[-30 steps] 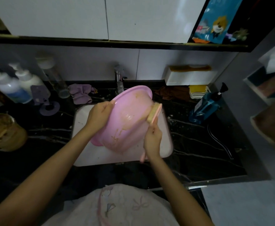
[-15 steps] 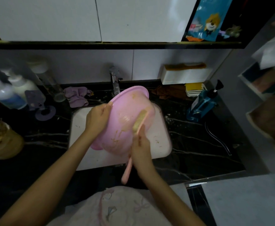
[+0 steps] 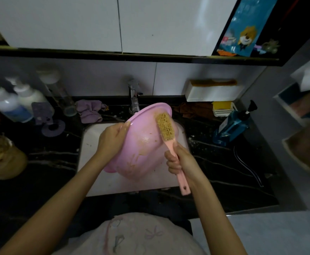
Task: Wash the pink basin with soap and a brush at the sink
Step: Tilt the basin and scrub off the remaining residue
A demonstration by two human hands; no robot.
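Nearest, at the bottom centre, a pale garment (image 3: 141, 234) with two forearms reaching up from it. Right of centre, the right hand (image 3: 180, 161) fisted round the pink handle of the brush (image 3: 170, 142), gripping at mid-handle with the hanging-hole end poking out below. Left of centre, the left hand (image 3: 112, 138) clamped on the near-left rim of the pink basin (image 3: 143, 150), thumb side on the rim and fingers curled behind. Hands well apart, one on each thing. Basin held tilted over the white sink (image 3: 93, 144) in mid-frame, underside toward the camera and streaked with brownish smears – soap or dirt, cannot tell which. Bristle head turned up toward the camera at the basin's upper-right rim; cannot tell whether touching. Looks like thin moulded plastic: light enough for one hand, probably springy rather than fragile, likely to flex and skate under brush pressure, and slick where wet. Best held at the rolled rim, as now, ideally braced against the sink wall opposite the stroke. Beyond, on the dark worktop (image 3: 224, 162), a tap (image 3: 134, 100) just behind the basin, a purple cloth (image 3: 89, 110) to its left, white bottles (image 3: 8, 105) at far left and a blue pump bottle (image 3: 229, 126) at right.
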